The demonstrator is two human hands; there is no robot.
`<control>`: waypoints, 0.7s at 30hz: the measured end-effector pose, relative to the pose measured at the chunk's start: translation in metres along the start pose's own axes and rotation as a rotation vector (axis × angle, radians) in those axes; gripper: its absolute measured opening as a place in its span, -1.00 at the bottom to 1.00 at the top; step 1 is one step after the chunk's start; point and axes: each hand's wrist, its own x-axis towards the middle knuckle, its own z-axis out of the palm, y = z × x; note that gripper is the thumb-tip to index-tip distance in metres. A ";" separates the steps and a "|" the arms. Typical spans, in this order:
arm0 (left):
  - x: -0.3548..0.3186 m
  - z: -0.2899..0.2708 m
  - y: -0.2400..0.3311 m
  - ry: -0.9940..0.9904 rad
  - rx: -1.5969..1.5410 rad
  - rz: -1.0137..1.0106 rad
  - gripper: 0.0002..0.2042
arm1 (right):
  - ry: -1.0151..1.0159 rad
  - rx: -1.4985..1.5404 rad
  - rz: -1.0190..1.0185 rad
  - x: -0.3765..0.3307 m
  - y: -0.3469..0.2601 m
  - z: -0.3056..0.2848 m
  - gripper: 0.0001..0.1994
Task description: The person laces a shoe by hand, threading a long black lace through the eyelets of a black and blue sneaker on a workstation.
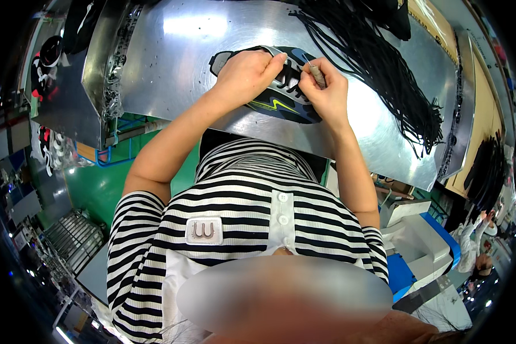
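Observation:
A dark shoe upper [281, 103] with blue and yellow-green markings lies on a shiny metal table [172, 69]. My left hand [247, 73] presses down on its left part, fingers curled over the edge. My right hand [322, 86] grips a small wooden-handled tool [316, 73] held against the lacing area of the upper. Both hands meet over the middle of the shoe upper, which they partly hide.
A big bundle of black laces [384, 69] spreads across the table's right side. More dark shoe parts [49, 57] lie at the far left. A white and blue machine [418, 241] stands at lower right, a green floor [97, 183] at lower left. Another person [476, 235] works far right.

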 end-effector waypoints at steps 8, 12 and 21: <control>0.006 -0.004 -0.009 -0.068 0.045 0.083 -0.42 | -0.231 -0.273 -0.485 -0.012 0.000 -0.008 -0.86; -0.001 -0.013 0.000 -0.080 0.160 0.205 -0.65 | -0.195 -0.341 -0.518 -0.010 -0.004 -0.007 -0.85; -0.088 -0.003 -0.013 0.210 -0.521 -0.220 -0.54 | 0.035 0.126 -0.140 -0.018 -0.008 0.005 -0.90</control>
